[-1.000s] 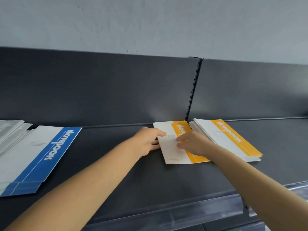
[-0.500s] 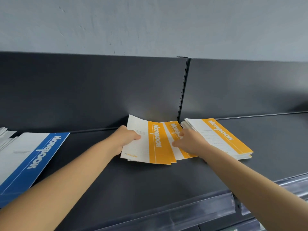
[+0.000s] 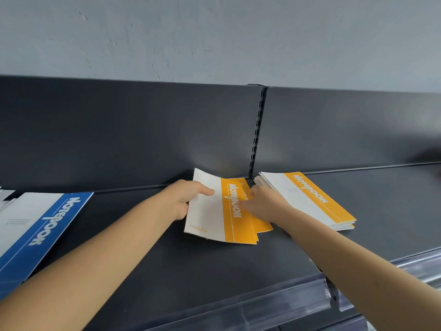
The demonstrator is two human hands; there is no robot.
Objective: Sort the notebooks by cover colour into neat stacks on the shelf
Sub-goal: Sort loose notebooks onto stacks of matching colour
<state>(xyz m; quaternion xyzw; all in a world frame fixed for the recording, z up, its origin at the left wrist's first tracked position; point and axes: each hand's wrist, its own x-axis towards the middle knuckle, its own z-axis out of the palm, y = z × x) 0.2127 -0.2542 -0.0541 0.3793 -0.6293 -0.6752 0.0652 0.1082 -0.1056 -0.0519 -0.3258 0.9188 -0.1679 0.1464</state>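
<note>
An orange-and-white notebook [image 3: 214,211] sits at the centre of the frame on the dark shelf [image 3: 191,271], its far end bowed upward near the back panel [image 3: 119,130]. The left hand [image 3: 183,199] pinches its left edge, with the thumb on top of the white part of the cover and the fingers tucked beneath. A second orange notebook [image 3: 263,226] peeks out from under its right side. The right hand [image 3: 265,201] lies across the orange bands of these two. Its fingers are blurred, so I cannot tell whether they grip or only press.

Just to the right, behind the right wrist, a stack of orange notebooks [image 3: 312,199] lies flat, fanned slightly at its far end. At the left of the frame, well apart, lies a blue-and-white notebook [image 3: 43,225], with pale covers [image 3: 4,197] at the edge beyond it. A slotted upright [image 3: 257,130] divides the back panel, and a clear plastic rail [image 3: 238,304] runs along the shelf's front edge. Above is a grey wall [image 3: 214,32].
</note>
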